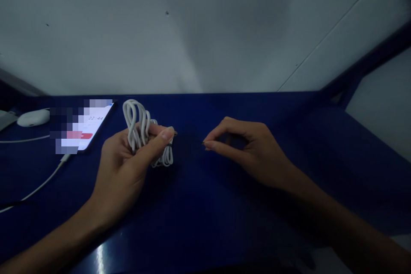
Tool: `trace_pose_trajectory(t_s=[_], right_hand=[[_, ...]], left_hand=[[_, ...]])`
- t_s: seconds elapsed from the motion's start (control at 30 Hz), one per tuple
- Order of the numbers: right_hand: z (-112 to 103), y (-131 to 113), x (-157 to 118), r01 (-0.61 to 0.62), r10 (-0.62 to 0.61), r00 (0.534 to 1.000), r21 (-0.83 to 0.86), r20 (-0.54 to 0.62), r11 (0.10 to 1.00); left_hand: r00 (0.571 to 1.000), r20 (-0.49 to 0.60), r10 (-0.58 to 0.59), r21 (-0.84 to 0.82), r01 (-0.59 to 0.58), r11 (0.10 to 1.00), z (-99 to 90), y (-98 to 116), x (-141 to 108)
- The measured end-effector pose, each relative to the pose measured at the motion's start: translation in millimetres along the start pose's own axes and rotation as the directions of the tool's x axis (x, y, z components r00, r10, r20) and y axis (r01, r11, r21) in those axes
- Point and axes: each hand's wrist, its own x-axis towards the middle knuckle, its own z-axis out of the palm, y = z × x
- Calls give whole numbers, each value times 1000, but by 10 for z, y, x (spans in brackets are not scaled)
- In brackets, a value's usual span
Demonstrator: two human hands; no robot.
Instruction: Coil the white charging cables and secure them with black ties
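Note:
A coiled white cable [135, 125] is gripped in my left hand [126, 167], with the thumb pressed against the fingers. Thick loops rise above the palm, and thinner loops hang below the thumb, bound by a dark tie [170, 145]. Part of the coil is hidden behind the thumb and fingers. To the right, my right hand [253, 147] hovers apart from the cable, its thumb and index finger closed in a pinch. Something tiny and dark shows at those fingertips, too small to name.
On the left of the blue table [192, 205] lies a lit phone [91, 126], partly blurred out, with a white charging cable [43, 188] plugged in. Beyond it sits a white rounded case [34, 117]. A pale wall [205, 30] borders the table's far edge.

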Motion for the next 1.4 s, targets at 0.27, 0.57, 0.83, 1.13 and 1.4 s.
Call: trace_pose_trajectory(t_s=[0.27, 0.57, 0.83, 1.13, 1.4], right_hand=[[-16, 56, 10, -11, 12, 1000, 15, -28, 1000], [-42, 59, 15, -119, 120, 993, 215, 10, 969], [-57, 80, 13, -171, 172, 985, 286, 24, 943], [-118, 144, 53, -195, 199, 978, 55, -63, 979], [4, -1, 70, -180, 161, 976, 129, 148, 975]], left_hand=[[1000, -29, 2, 33, -1, 999, 8, 7, -3], [1000, -6, -30, 27, 30, 999, -21, -41, 35], [999, -20, -28, -1, 28, 1000, -5, -40, 38], [991, -122, 52, 116, -38, 992, 43, 48, 22], [994, 104, 41, 161, -58, 985, 9, 4, -21]])
